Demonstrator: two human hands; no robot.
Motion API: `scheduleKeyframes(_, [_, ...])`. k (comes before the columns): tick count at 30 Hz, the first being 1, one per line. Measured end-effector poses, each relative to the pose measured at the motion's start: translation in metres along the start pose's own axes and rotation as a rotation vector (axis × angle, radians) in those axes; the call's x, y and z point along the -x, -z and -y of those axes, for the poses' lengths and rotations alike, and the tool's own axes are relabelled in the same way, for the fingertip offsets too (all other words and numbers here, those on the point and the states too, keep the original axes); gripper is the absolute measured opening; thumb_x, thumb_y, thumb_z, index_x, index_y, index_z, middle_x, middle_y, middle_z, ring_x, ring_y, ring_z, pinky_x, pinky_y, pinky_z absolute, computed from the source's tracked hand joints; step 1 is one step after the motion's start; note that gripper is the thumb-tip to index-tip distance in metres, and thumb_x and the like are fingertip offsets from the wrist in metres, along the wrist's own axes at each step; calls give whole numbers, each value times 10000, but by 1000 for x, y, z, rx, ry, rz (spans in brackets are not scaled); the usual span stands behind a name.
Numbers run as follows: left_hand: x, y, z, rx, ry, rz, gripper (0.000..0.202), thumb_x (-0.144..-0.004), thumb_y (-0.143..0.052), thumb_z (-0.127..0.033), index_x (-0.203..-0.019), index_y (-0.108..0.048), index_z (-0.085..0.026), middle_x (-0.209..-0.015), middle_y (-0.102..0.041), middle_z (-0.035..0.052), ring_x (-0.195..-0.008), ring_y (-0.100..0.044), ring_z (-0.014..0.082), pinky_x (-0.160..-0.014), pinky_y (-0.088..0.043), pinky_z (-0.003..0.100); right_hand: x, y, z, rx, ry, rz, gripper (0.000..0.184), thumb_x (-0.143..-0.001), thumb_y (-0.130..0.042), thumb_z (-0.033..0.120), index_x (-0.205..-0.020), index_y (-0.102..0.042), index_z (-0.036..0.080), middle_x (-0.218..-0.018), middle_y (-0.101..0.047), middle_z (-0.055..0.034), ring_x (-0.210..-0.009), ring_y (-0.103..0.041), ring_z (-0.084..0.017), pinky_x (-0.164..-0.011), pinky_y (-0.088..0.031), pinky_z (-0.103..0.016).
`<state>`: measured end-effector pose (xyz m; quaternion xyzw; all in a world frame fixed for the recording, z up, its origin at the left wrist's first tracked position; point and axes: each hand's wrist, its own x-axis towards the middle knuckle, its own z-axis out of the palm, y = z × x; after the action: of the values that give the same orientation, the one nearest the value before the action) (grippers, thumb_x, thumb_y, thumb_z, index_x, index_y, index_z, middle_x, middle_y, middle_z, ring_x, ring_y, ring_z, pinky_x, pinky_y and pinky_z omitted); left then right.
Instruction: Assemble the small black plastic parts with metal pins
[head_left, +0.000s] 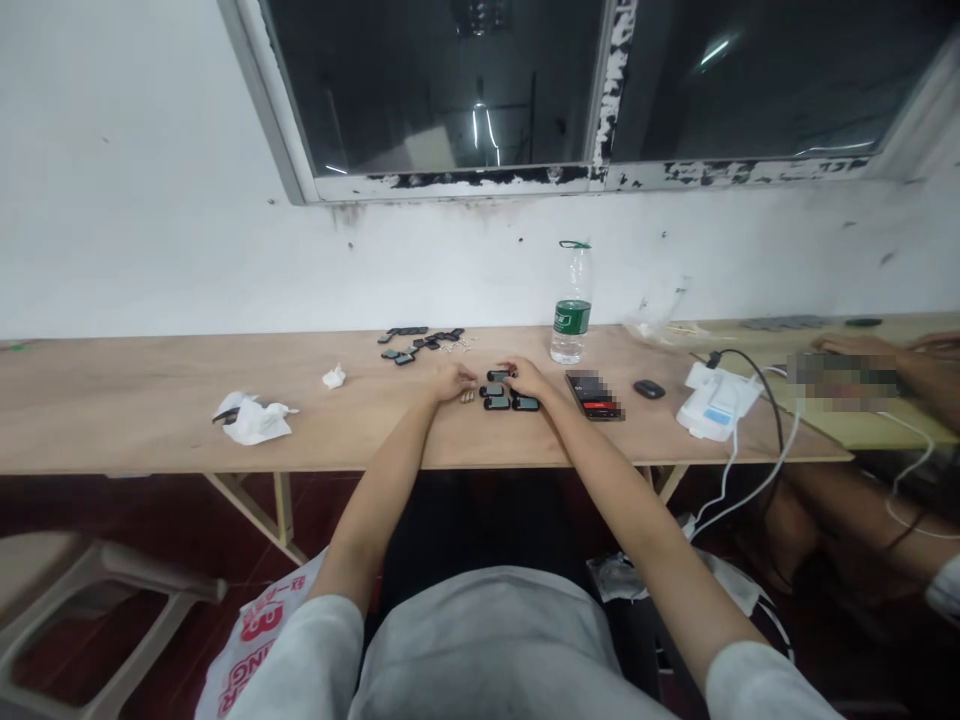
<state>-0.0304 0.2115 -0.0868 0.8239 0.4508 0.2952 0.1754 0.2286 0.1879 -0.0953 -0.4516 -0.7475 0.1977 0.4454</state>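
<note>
Several small flat pieces [496, 404], dark grey-green with black frames and rounded ends, lie in a group on the wooden table. At the far side of this group, my right hand [525, 378] has its fingers and thumb closed about the edge of one black-framed piece [496, 376]. Just left of the group, my left hand [453, 381] rests low over the table with its fingers drawn together. Whatever may be between those fingers is too small to make out. Beside its fingertips lie several tiny silvery parts [468, 397].
More black-framed pieces [405, 355] and small white bits [457, 344] lie farther back. A water bottle [571, 318], a phone [595, 396], a black oval object [649, 389] and a white power strip [709, 405] with cables stand right. Crumpled tissue [259, 421] lies left. Another person's arm [915, 370] is far right.
</note>
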Motion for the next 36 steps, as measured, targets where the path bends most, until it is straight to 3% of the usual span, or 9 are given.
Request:
scheduleKeyframes(6, [-2,-15,-10,155,-149,-175,296,-943,-788,-442,-1103,-839,-198,-1193,-824,117,-1159,-732,310,-1111,-567,468,2,4,4,-128,11,-30,160,-860,-805,169,-1005,-876,168,-1075,-868,-125,-975,-806,-277,-959,-643,-398])
scheduleKeyframes(12, [-4,-21,-17,203,-272,-223,272,-1004,-747,-416,-1142,-821,-194,-1209,-801,136,-1181,-709,312,-1100,-568,498,7,8,18,-281,-87,-69,236,-917,-832,306,-1088,-852,144,-1092,-865,-138,-932,-807,-266,-886,-665,-379])
scheduleKeyframes(20, [0,-15,-26,151,-232,-197,294,-1038,-736,-413,-1183,-837,-178,-1224,-746,136,-1187,-685,309,-942,-612,397,11,11,29,-402,-215,-96,272,-895,-880,334,-1066,-844,126,-988,-860,-131,-870,-809,-257,-685,-627,-285])
scheduleKeyframes(29, [0,-17,-28,134,-316,-210,279,-1097,-644,-345,-1187,-843,-171,-1172,-740,140,-1162,-684,298,-1099,-565,471,12,13,28,-440,-269,-68,269,-897,-889,337,-1056,-847,124,-889,-846,-101,-804,-785,-225,-691,-608,-277])
scheduleKeyframes(36, [-8,-21,-25,66,-395,-205,192,-1051,-688,-295,-1093,-863,-225,-1107,-765,111,-1110,-712,283,-1074,-593,473,12,15,31,-457,-265,-72,237,-868,-897,326,-992,-852,128,-860,-841,-92,-790,-775,-213,-683,-589,-263])
